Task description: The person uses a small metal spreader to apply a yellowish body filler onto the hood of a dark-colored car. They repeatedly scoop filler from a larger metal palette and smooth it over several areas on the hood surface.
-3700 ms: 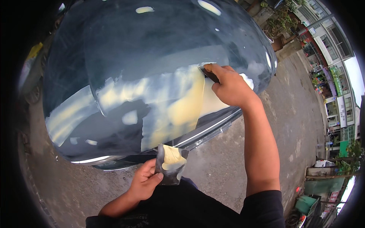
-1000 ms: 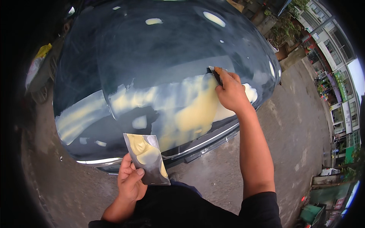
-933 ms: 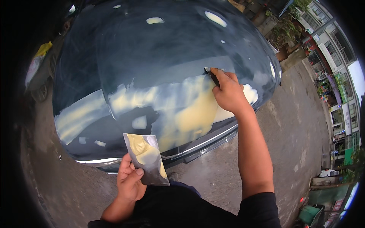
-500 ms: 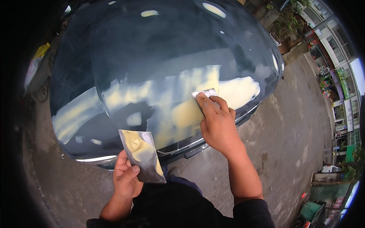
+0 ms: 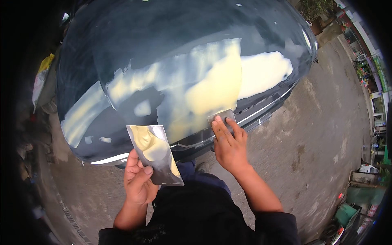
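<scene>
My left hand point(image 5: 139, 183) grips a flat grey metal plate point(image 5: 165, 169) by its lower left side, thumb on top. Pale yellow putty point(image 5: 148, 148) lies smeared over the plate's upper part and right edge. With my right hand point(image 5: 232, 152) I hold a small metal putty spreader point(image 5: 224, 114), fingers stretched over its face. The spreader is at the lower edge of a dark car panel point(image 5: 171, 32), just below a smooth yellow putty patch point(image 5: 216, 83). Thinner, streaky putty point(image 5: 132, 83) runs leftward across the panel.
A whitish patch point(image 5: 265, 73) adjoins the yellow putty on the right. Below the panel run a shiny trim strip point(image 5: 261, 110) and the car's lower edge. Grey paved ground point(image 5: 310, 151) surrounds the car. A yellow and white bag point(image 5: 43, 75) is at the far left.
My right hand has drawn the spreader down the panel to its lower edge. The yellow patch is now broader and smoother. My left hand still holds the plate, slightly higher in view.
</scene>
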Motion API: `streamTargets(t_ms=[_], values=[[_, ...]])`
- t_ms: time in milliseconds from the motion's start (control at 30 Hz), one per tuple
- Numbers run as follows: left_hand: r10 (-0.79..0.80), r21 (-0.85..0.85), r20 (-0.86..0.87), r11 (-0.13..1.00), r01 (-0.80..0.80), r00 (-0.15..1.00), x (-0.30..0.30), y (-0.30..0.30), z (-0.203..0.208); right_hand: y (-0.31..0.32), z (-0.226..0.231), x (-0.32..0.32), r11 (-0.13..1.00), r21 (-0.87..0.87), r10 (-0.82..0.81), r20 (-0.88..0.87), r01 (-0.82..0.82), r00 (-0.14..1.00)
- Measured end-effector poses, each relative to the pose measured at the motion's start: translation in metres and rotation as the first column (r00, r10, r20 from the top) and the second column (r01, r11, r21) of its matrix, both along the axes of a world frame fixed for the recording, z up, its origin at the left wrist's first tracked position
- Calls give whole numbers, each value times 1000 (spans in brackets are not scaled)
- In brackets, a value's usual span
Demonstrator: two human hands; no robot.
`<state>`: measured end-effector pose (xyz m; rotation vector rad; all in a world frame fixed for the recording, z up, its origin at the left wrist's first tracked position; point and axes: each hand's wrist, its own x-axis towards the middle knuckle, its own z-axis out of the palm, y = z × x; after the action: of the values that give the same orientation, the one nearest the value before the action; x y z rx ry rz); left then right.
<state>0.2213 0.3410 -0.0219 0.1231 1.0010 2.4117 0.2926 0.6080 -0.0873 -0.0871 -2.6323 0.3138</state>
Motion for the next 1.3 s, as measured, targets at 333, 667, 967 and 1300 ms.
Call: streamTargets(t_ms=[333,667,967,1300], values=[[-64,-5,-88,998,63,994,2,1,9,-7,-55,25,992,-124,-40,-56,32,998],[-42,-33,-79,999,40,996,6,-1,14,25,2,-4,811,-515,-315,15,277,949],[14,-57,-93,998,-19,996,6,-7,11,-80,-12,19,907,-412,-43,117,88,992],[-54,-62,-16,997,53,998,30,42,24,-57,64,74,88,-828,282,-512,-553,811]])
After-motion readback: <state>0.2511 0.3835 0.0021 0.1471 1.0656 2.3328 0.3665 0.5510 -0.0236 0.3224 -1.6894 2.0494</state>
